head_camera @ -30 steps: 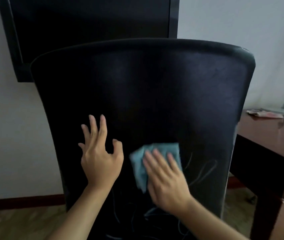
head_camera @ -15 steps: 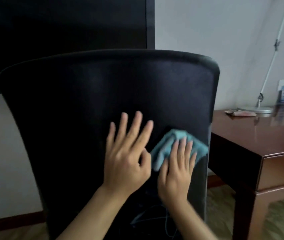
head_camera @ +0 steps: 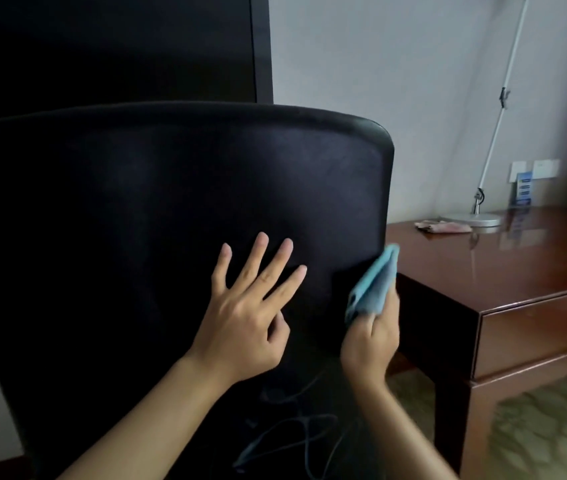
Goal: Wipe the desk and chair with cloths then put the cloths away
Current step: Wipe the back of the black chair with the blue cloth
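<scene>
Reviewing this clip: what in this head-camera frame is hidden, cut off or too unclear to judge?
- Right hand: its fingers are hidden behind the folded light-blue cloth.
- Black chair backrest: cut off by the left edge; seat and base are out of sight.
- Crumpled pinkish cloth on the glossy brown wooden desk: too small to make out.
- White desk lamp: head cut off by the top edge.

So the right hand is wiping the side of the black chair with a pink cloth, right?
Not quite. The cloth in the right hand is blue, not pink, as the head view shows. The rest is right: it is wiping the side edge of the black chair.
</scene>
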